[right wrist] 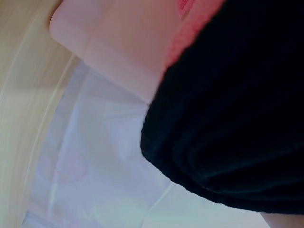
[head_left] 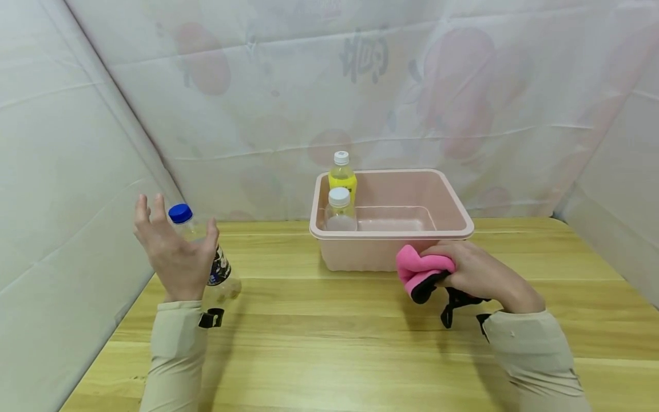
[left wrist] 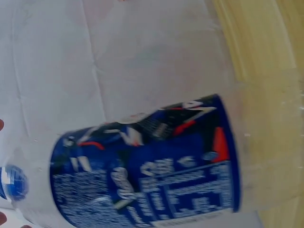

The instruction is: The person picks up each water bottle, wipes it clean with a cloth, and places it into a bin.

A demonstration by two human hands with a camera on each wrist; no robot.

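Fingers spread and thumb set wide, your left hand (head_left: 179, 257) grips nothing at the left side of the wood-grain table (head_left: 319, 343), where a clear bottle (head_left: 220, 270) stands just beyond the palm. Its blue cap (head_left: 180, 213) shows between your fingers and thumb. The bottle's long axis runs up from the tabletop, though in the head view it slants a little left, perhaps only the lens; the left wrist view shows its printed label (left wrist: 142, 171) close up, cap to one side. Whether skin meets plastic, the pictures do not tell you. The left is plainly the nearer hand, and the relation that seems to matter is that upright axis against the gap between thumb and fingers. Well apart, your right hand (head_left: 476, 272) clutches a folded pink-and-black cloth item (head_left: 421, 266) in front of a pink bin (head_left: 355, 254), which holds a yellow bottle (head_left: 349, 183) and a white-capped bottle (head_left: 341, 218) at its left end.
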